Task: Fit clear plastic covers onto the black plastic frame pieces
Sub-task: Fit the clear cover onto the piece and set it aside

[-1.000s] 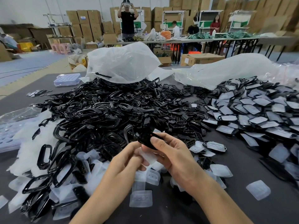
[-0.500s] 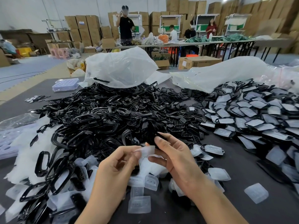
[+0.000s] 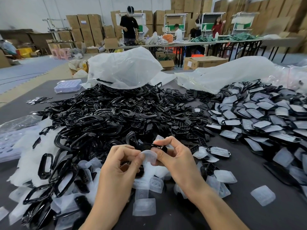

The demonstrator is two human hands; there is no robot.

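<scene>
My left hand point(image 3: 121, 165) pinches the clear cover point(image 3: 149, 156). My right hand point(image 3: 177, 158) grips the black frame piece point(image 3: 153, 145) just above it, over the desk point(image 3: 249, 213). My fingers point(image 3: 167, 142) hide most of the frame.

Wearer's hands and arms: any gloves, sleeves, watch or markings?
No gloves: the left hand and right hand are bare. No rings, watch or wristbands show. The left forearm and right forearm are bare down to the frame edge; no sleeve in view.

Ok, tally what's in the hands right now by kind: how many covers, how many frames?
Clear cover: 1, pinched by the left hand
Black frame piece: 1, gripped by the right hand
Total: 2
</scene>
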